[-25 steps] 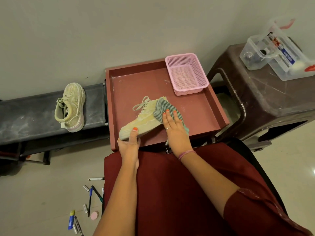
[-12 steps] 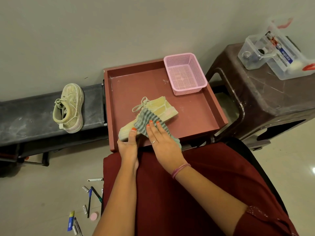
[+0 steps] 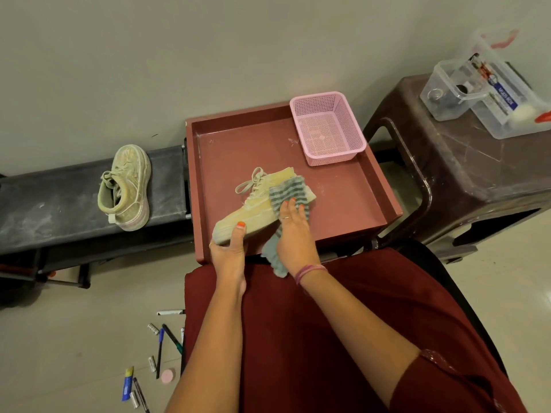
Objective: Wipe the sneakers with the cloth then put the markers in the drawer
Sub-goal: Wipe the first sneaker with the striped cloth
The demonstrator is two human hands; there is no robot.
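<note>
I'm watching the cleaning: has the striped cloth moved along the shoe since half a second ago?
Yes. The right hand has pushed the cloth from mid-shoe toward the sneaker's heel end, nearer the pink basket.

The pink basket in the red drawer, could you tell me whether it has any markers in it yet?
No, the pink basket shows only its bare mesh bottom, and the markers lie on the floor.

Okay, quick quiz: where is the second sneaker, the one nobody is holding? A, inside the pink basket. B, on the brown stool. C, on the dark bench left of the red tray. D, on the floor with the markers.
C: the unheld sneaker rests on the dark bench, left of the red tray.
</note>
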